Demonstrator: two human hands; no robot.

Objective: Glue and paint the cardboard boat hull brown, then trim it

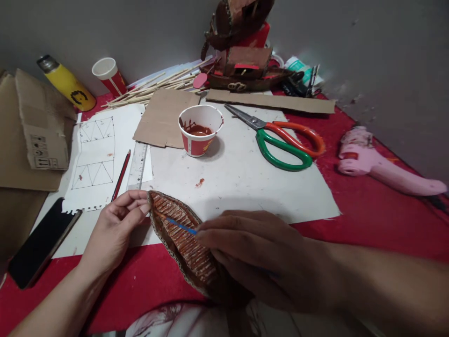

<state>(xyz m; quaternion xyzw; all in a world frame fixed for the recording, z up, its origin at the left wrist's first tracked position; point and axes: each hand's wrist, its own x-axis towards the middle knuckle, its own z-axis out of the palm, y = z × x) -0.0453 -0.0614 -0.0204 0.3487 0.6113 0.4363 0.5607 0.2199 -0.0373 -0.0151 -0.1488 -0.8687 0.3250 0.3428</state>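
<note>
A boat-shaped cardboard hull (187,243) with a ribbed, glossy brown inside is tilted over the table's front edge. Its pointed far end is pinched between the thumb and fingers of my left hand (121,224). My right hand (259,252) grips a thin blue paintbrush (180,226), whose tip touches the inside of the hull near that point. Part of the hull's near end is hidden under my right hand. Beyond the hull stands a paper cup (198,145) with brown paint in it.
Scissors (280,140) with orange and green handles lie right of the cup. A pink glue gun (382,164) rests at the right. On the left are a phone (44,243), a pencil (121,175) and a drawing (94,154). Behind stand a model boat (245,79) and wooden sticks (157,89).
</note>
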